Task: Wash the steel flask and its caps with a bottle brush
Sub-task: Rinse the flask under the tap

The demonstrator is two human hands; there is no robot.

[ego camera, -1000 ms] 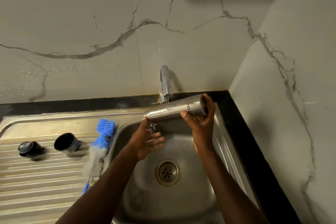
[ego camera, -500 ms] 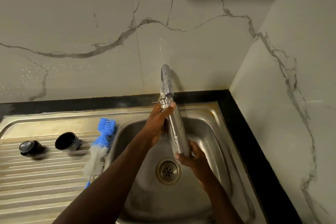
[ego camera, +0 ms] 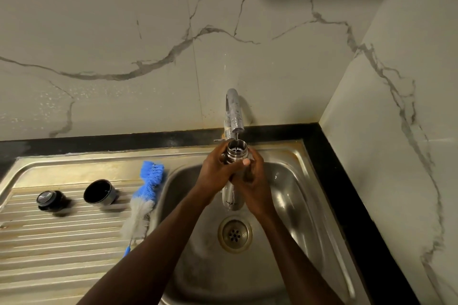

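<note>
The steel flask [ego camera: 236, 150] stands upright over the sink bowl, its open mouth right under the tap spout [ego camera: 234, 111], where a thin stream of water runs in. My left hand [ego camera: 216, 172] grips its neck with the thumb across the front. My right hand [ego camera: 255, 181] wraps round the body from the right. On the draining board lie the blue and grey bottle brush [ego camera: 143, 195], a steel cup cap [ego camera: 99, 192] with a dark inside, and a black stopper cap [ego camera: 49, 200].
The steel sink bowl [ego camera: 292, 195] has a round drain [ego camera: 235, 234] below the flask. A ribbed draining board [ego camera: 54, 242] stretches to the left. A black counter edge [ego camera: 347, 193] and marble walls close in behind and to the right.
The flask went from lying sideways under the tap, through a steep tilt, to upright with its mouth under the spout. Both hands shifted to grip it near the neck.
</note>
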